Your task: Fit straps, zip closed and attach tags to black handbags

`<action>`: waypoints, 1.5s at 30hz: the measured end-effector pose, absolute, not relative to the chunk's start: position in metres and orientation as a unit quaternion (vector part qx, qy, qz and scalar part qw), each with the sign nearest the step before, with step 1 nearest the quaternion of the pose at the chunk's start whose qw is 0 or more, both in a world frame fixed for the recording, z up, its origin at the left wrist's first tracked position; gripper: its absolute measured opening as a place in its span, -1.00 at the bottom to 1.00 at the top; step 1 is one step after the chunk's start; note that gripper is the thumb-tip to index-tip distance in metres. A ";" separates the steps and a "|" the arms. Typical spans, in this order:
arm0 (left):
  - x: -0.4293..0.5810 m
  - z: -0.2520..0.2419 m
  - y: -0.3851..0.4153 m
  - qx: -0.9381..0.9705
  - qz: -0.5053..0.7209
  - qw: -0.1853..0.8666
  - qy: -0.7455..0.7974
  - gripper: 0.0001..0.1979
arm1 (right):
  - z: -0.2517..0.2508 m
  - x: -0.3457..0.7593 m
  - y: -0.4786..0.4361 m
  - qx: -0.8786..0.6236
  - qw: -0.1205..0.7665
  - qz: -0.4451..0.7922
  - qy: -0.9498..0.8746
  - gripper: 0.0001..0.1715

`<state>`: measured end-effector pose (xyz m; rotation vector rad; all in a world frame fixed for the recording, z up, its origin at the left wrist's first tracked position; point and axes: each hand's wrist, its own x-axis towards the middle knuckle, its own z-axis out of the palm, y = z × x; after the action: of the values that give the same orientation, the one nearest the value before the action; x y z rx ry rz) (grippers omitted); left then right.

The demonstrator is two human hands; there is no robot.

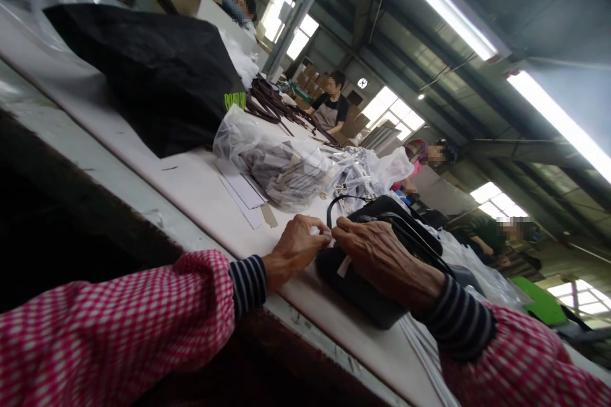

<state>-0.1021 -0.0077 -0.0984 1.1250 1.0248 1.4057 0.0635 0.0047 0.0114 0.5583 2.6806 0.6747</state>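
Observation:
My left hand [300,249] is closed, with a small whitish piece showing between thumb and fingers. Close beside it, my right hand [382,257] is also closed, its fingertips pinched together over the near side of a black handbag [360,299]; what they pinch is too small to make out. The bag lies on the white table [191,194], and a pale tag [344,266] shows on it below my right hand. Black straps run over the bag's top.
Clear plastic bags of grey-white pieces [286,168] lie beyond my hands, with white strips [241,194] beside them. A large black bag [162,70] rests at the left. Dark straps [272,102] and several people are farther back.

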 end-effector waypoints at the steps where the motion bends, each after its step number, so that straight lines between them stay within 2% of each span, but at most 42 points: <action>1: -0.102 -0.098 -0.008 0.468 0.577 0.523 0.418 -0.88 | 0.012 0.063 0.004 0.196 0.160 0.232 0.939 -0.69; 12: -0.103 -0.096 -0.009 0.462 0.546 0.597 0.364 -0.83 | 0.011 0.059 -0.003 0.192 0.177 0.280 0.924 -0.71; 21: -0.103 -0.091 -0.009 0.443 0.537 0.633 0.339 -0.81 | 0.019 0.048 -0.004 0.202 0.208 0.218 0.932 -0.81; 28: -0.102 -0.096 -0.007 0.424 0.553 0.624 0.354 -0.77 | 0.018 0.053 0.000 0.194 0.215 0.268 0.919 -0.64; 31: -0.101 -0.096 -0.009 0.444 0.547 0.625 0.337 -0.76 | 0.024 0.047 -0.003 0.189 0.213 0.244 0.927 -0.56; 35: -0.102 -0.094 -0.011 0.467 0.539 0.628 0.311 -0.70 | 0.038 0.029 -0.004 0.233 0.229 0.152 0.933 -0.76; 38: -0.102 -0.095 -0.010 0.475 0.539 0.624 0.307 -0.66 | 0.043 0.019 -0.003 0.261 0.244 0.129 0.925 -0.75; 41: -0.100 -0.097 -0.009 0.476 0.550 0.610 0.315 -0.72 | 0.043 0.018 -0.003 0.267 0.243 0.136 0.923 -0.77; 45: -0.100 -0.098 -0.008 0.483 0.554 0.605 0.306 -0.76 | 0.043 0.026 -0.006 0.263 0.201 0.140 0.933 -0.83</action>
<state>-0.1003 -0.0084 -0.0979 1.1175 0.7072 1.2807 0.0257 -0.0058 0.0425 0.7362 2.6075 0.3922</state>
